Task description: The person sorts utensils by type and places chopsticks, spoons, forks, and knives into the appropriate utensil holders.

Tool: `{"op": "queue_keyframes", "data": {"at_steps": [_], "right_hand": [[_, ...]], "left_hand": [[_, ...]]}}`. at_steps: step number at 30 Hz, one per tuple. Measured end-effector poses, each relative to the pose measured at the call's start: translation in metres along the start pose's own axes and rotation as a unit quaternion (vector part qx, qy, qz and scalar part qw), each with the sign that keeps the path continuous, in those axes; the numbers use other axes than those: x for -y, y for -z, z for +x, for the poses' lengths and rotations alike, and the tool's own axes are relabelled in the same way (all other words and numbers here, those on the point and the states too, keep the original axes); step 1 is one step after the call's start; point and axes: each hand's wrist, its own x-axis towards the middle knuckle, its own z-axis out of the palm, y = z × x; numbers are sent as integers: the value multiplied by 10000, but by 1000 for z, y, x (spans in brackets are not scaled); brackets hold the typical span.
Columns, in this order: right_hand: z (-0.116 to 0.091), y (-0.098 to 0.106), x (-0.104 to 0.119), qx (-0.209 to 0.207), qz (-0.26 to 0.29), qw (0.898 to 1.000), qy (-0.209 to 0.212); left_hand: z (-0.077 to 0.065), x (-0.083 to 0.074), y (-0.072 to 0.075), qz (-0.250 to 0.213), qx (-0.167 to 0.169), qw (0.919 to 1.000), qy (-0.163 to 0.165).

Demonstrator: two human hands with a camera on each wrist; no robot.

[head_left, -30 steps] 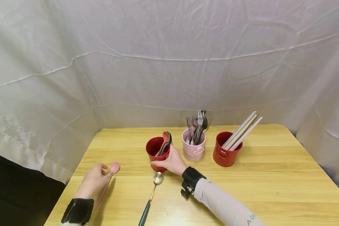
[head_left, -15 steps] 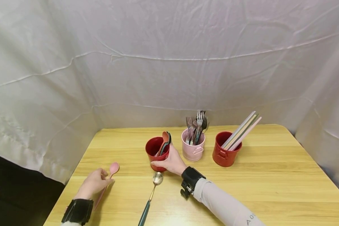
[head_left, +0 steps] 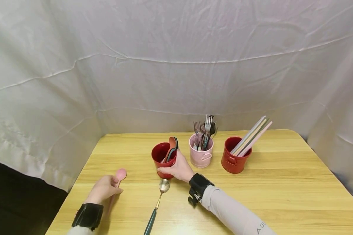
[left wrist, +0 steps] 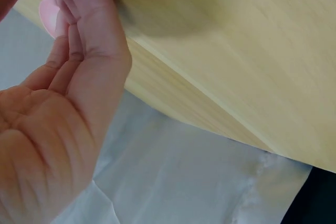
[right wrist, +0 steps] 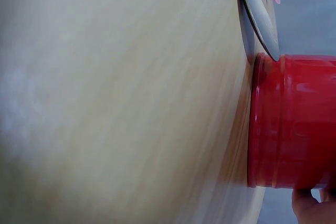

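Observation:
At the left, my left hand [head_left: 103,189] pinches the neck of a pink spoon [head_left: 121,174]; its bowl points away, and part of the handle is hidden by the hand. In the left wrist view the pink bowl [left wrist: 48,17] shows behind the curled fingers. My right hand [head_left: 180,168] grips the side of a small red bucket [head_left: 158,156] standing on the table, holding an orange spoon [head_left: 172,142] and a dark green one. Fingers [right wrist: 311,211] touch the bucket in the right wrist view. In front of it lies a metal spoon [head_left: 164,185] with a dark green handle.
A pink bucket [head_left: 200,159] full of forks stands right of my right hand. Farther right, another red bucket [head_left: 233,165] holds several flat coloured sticks [head_left: 252,136]. Pale cloth [head_left: 176,81] hangs behind the wooden table [head_left: 282,182].
My left hand has shifted right and its fingers have closed on the pink spoon, which moved slightly right. The right hand and its bucket stay in place.

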Motion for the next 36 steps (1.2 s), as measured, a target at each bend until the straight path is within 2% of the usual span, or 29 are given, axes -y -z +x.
{"op": "queue_keyframes", "data": {"at_steps": [8, 14, 20, 30, 36], "right_hand": [[0, 0, 1, -7, -36, 10000, -57], [0, 2, 7, 124, 28, 9996, -249], [1, 2, 5, 194, 184, 9994, -241], [1, 3, 7, 169, 192, 9994, -253], [1, 3, 7, 190, 236, 9992, -279]], "left_hand": [[3, -6, -4, -87, -110, 9999, -86], [5, -10, -8, -27, -50, 9999, -152], [5, -14, -11, 96, 19, 9998, -144], [4, -28, -16, -37, 101, 9996, -247], [3, -37, -17, -220, 26, 9991, -349]]}}
